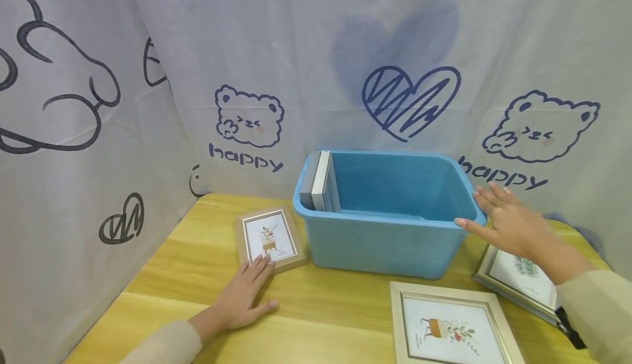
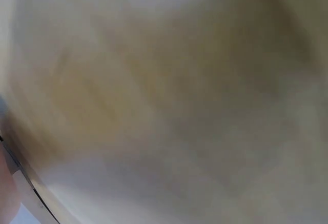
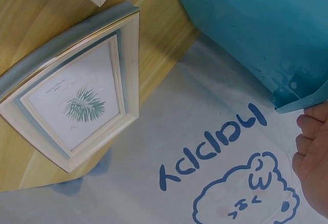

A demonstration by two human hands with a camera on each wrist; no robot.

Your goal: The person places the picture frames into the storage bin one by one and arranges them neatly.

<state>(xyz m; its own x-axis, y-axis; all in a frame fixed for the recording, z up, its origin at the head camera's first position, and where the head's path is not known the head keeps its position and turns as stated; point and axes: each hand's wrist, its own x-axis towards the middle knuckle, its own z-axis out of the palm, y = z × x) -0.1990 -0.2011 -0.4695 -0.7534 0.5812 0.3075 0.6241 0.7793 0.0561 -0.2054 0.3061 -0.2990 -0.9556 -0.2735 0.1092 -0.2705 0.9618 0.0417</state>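
Observation:
My left hand (image 1: 243, 296) lies with straight fingers, the tips on the lower edge of a wood-coloured picture frame (image 1: 243, 244) that shows a potted plant. In the left wrist view nearly everything is blurred; a bit of hand (image 2: 7, 196) shows at the lower left. At the right end of a blue plastic tub (image 1: 385, 248) my right hand (image 1: 513, 224) rests on the rim, fingers extended and thumb at the front corner. The right wrist view shows that hand (image 3: 313, 157) against the tub's rim (image 3: 302, 102). Upright frames (image 1: 320, 183) stand inside the tub's left end.
A cream picture frame (image 1: 397, 320) with a plant print lies at the front of the yellow wood-grain table (image 1: 326, 320). Under my right forearm is another frame (image 1: 523, 268) with a green leaf print. A printed white cloth (image 1: 316, 67) hangs behind the tub.

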